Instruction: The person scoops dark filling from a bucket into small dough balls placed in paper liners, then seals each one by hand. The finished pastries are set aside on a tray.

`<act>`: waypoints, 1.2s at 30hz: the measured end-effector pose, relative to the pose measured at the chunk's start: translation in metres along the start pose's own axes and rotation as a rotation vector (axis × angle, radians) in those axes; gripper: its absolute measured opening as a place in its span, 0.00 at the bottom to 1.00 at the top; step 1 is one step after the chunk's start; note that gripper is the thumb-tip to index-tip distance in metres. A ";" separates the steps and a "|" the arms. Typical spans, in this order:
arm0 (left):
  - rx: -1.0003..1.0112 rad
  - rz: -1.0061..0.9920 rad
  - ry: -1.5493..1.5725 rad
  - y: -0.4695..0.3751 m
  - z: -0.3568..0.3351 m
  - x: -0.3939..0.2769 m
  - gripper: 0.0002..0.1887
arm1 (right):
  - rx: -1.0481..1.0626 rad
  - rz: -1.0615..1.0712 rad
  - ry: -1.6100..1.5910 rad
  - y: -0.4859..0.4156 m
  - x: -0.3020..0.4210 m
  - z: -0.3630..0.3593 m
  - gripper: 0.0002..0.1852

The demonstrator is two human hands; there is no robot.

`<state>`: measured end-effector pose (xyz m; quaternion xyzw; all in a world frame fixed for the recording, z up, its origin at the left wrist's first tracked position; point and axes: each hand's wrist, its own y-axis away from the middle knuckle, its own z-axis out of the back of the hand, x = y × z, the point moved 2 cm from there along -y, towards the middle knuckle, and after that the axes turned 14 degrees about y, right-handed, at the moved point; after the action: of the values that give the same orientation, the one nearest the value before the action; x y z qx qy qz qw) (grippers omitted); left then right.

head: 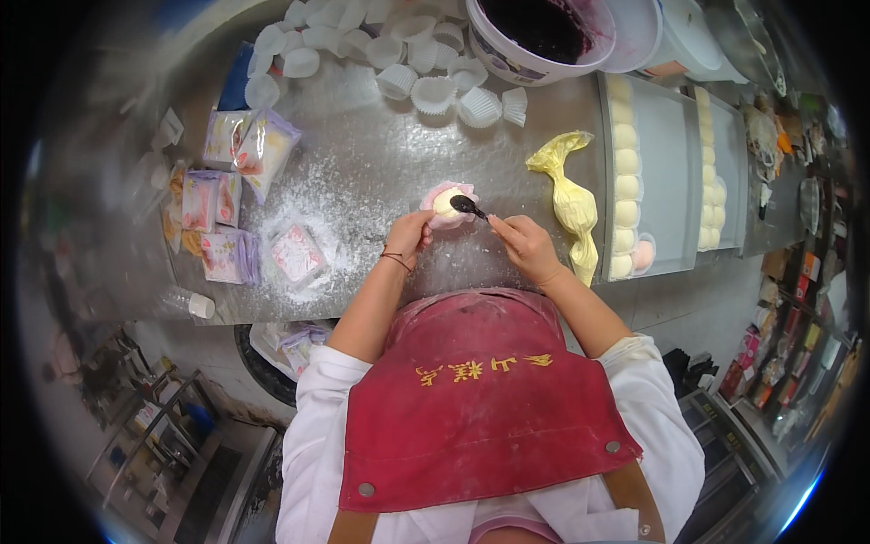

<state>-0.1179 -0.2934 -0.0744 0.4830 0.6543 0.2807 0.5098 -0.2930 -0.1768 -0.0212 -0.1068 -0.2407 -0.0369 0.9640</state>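
Note:
Near the table's front middle lies a round pink wrapper (429, 202) with pale cream filling (445, 203) in it. My left hand (410, 234) pinches the wrapper's left lower edge between thumb and fingers. With my right hand (522, 243) I grip the handle of a dark spoon (465, 205), its bowl over the right part of the cream. What lies under the spoon's bowl is hidden. A yellow piping bag (575, 204) rests right of my right hand. White powder and a powdered stack of pink wrappers (298, 253) are to the left.
White paper cups (433, 95) are heaped at the back, beside a tub of dark purple filling (537, 71). Trays (663, 170) at the right hold rows of pale round pastries (626, 162) and a pink one (643, 254). Plastic packets (221, 258) and a white-capped bottle (201, 306) are at the left.

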 end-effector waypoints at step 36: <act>-0.007 -0.224 -0.417 0.021 0.045 0.052 0.15 | 0.479 -0.176 0.387 -0.264 -0.128 0.055 0.09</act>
<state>-0.0689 -0.2433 -0.0914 0.4530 0.5835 0.1186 0.6636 -0.4637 -0.4195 0.0156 0.1533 -0.0631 -0.0823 0.9827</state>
